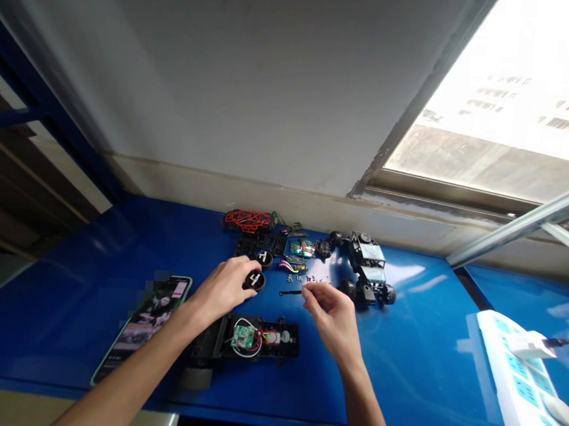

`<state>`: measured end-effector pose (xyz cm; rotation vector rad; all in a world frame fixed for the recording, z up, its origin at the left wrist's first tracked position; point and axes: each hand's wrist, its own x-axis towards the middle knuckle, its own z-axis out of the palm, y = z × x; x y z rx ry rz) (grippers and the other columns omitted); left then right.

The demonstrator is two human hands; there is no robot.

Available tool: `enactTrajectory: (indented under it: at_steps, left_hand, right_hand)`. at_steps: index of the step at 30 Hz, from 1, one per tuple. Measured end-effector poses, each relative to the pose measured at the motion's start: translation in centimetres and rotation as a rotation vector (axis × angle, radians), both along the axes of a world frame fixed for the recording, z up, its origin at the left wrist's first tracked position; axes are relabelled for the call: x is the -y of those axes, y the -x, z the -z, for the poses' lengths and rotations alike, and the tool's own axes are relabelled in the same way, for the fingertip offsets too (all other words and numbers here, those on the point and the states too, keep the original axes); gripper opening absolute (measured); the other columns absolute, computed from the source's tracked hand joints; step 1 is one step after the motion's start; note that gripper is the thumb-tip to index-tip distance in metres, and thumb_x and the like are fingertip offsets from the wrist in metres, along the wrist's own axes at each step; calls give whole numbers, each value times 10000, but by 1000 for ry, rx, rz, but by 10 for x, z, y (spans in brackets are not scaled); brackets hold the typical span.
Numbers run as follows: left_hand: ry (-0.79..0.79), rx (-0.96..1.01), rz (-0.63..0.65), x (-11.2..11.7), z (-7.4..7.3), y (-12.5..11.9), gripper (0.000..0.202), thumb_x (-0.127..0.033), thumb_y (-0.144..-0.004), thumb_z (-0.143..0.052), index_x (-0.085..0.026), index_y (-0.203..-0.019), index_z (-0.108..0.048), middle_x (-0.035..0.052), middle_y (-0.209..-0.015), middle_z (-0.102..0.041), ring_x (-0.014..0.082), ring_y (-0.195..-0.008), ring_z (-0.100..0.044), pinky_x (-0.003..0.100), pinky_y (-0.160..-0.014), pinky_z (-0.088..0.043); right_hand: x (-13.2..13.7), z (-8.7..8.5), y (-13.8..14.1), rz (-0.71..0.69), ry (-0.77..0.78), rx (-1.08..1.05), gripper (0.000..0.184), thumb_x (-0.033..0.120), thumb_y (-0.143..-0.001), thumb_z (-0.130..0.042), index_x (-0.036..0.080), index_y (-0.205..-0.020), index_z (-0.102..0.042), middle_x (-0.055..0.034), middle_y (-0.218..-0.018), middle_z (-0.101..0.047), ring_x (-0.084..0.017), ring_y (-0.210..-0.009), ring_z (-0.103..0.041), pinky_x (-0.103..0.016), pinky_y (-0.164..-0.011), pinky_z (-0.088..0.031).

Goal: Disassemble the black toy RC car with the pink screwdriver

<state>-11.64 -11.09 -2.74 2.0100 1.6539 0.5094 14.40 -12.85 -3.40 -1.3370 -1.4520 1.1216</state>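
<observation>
My left hand (230,282) is closed around a small black toy wheel (254,281) with a white mark on its hub. Just behind it lies a similar black wheel (264,258). Pinched between the fingertips of my right hand (331,308) is a thin black rod (290,293), its rounded end pointing left. Nearer to me, partly behind my left forearm, sits a black toy car chassis (274,347) with a green circuit board (244,336) and loose red and white wires. Small screws (301,278) lie scattered behind the rod.
A toy truck (368,265) stands at the right, near the wall. Along the back are a red lattice frame (249,221) and colourful body parts (301,247). A phone (150,324) lies under my left forearm. A white power strip (522,383) is at far right on the blue table (414,381).
</observation>
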Motion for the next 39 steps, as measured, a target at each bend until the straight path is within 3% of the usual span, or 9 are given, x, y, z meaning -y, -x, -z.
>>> enactTrajectory:
  at_steps: [8, 16, 22, 27, 29, 32, 34, 39]
  left_hand:
    - [13, 34, -47, -1, -2, -8, 331, -222, -759, -838, -219, -1068, -721, 59, -1044, -727, 210, -792, -748, 285, -716, -606]
    - [-26, 31, -64, -3, 3, -13, 309, -214, -780, -828, -224, -1069, -719, 58, -1053, -721, 211, -836, -748, 286, -759, -617]
    - [-100, -49, -35, 9, -20, -18, 351, -258, -804, -847, -216, -1136, -742, 77, -1093, -729, 273, -961, -726, 370, -876, -585]
    - [-173, 45, 166, 14, -35, -27, 312, -266, -904, -769, -227, -1214, -752, 66, -1220, -747, 275, -1178, -669, 388, -1038, -519]
    - [-147, 93, 215, 14, -36, -30, 266, -256, -929, -733, -239, -1192, -772, 51, -1182, -770, 256, -1133, -693, 359, -999, -527]
    - [-54, 173, 224, 14, -37, -33, 218, -257, -916, -729, -239, -1120, -804, 27, -1006, -805, 212, -908, -742, 299, -831, -549]
    - [-11, 217, 195, 15, -36, -32, 192, -253, -894, -735, -232, -1066, -818, 12, -909, -806, 190, -791, -738, 275, -737, -535]
    - [8, 265, 81, 21, -35, -19, 133, -266, -891, -692, -217, -893, -816, -2, -814, -793, 174, -714, -725, 261, -668, -512]
  right_hand:
    - [-1, 0, 2, -2, 19, -9, 378, 556, -865, -749, 187, -942, -779, -94, -852, -804, -265, -759, -776, -365, -740, -634]
    - [0, 4, 5, -2, 67, -121, 448, 579, -831, -776, 172, -1016, -778, -121, -895, -817, -297, -837, -799, -381, -743, -642]
    - [-1, 7, 4, 19, 82, -196, 425, 565, -789, -836, 175, -934, -752, -104, -822, -810, -276, -778, -799, -362, -708, -646]
    - [-3, 8, 6, -11, 65, -211, 411, 550, -795, -831, 173, -950, -776, -110, -865, -819, -273, -777, -796, -373, -722, -645]
    - [-4, 6, 10, -39, 52, -215, 383, 525, -793, -838, 179, -950, -790, -102, -875, -821, -269, -777, -794, -371, -734, -645]
    - [-8, -2, 17, -80, 27, -215, 318, 485, -813, -826, 194, -937, -800, -85, -878, -820, -252, -766, -788, -358, -737, -641]
    - [-11, -7, 23, -107, 12, -214, 277, 459, -826, -817, 202, -929, -800, -71, -863, -814, -239, -754, -782, -346, -734, -638]
    - [-17, -13, 41, -172, -3, -231, 254, 440, -841, -802, 206, -936, -774, -56, -835, -799, -230, -754, -782, -338, -735, -643]
